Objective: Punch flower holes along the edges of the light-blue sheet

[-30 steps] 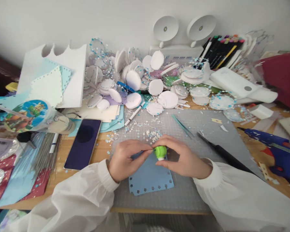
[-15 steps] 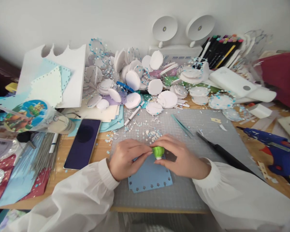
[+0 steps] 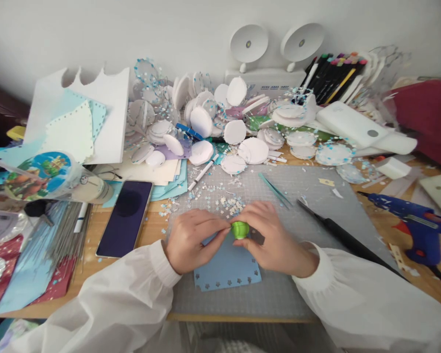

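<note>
A small bright green craft punch (image 3: 240,230) is in my right hand (image 3: 266,238), gripped between the thumb below and the fingers above. My left hand (image 3: 198,240) is closed in a pinch, its fingertips touching the punch's left side; what they pinch is too small to make out. Beneath both hands lies a sheet of blue paper (image 3: 228,272), with a row of flower-shaped holes along its near edge and more up its sides. My hands hide its far part. Tiny pale paper flowers (image 3: 232,205) are scattered just beyond the punch.
A grey cutting mat (image 3: 290,299) covers the work area. Turquoise tweezers (image 3: 274,190), a black-handled tool (image 3: 345,238) and a blue glue gun (image 3: 419,220) lie to the right. At left are a phone (image 3: 125,218) and a tipped plastic cup (image 3: 91,189). White discs (image 3: 201,122) crowd the back.
My right thumb has come up against the punch, and its white base, visible before, is now mostly hidden. My left hand stays nearly still. The whole view has shifted slightly.
</note>
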The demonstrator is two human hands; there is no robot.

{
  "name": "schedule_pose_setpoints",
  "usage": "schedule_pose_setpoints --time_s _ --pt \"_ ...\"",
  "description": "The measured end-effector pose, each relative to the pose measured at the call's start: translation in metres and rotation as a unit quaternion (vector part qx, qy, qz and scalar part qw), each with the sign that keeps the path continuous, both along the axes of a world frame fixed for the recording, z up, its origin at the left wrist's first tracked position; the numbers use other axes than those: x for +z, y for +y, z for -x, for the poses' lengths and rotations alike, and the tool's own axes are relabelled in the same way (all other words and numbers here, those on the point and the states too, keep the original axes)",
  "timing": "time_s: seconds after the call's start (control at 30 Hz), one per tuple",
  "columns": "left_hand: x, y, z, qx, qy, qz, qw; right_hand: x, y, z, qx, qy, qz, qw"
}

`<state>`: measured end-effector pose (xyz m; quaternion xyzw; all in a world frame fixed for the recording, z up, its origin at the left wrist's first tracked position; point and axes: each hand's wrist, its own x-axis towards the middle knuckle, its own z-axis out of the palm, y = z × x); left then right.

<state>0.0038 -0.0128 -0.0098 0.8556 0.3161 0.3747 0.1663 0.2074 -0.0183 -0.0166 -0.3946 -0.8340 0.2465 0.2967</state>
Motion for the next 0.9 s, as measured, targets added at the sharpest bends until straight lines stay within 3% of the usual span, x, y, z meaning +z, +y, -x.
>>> schedule_pose_setpoints --time_s 0.2,0.4,0.9 --pt "0.008 -0.001 -0.002 0.054 0.079 -0.102 0.99 -0.001 -0.002 0.002 -0.009 -0.054 -0.035 0.998" --pt "0.003 -0.001 -0.006 0.045 0.204 -0.106 0.972 -0.001 -0.008 0.009 0.002 -0.12 -0.07 0.99" --pt "0.0 -0.003 -0.006 0.001 0.225 -0.122 0.967 -0.002 -0.01 0.011 0.031 -0.1 -0.094 0.99"
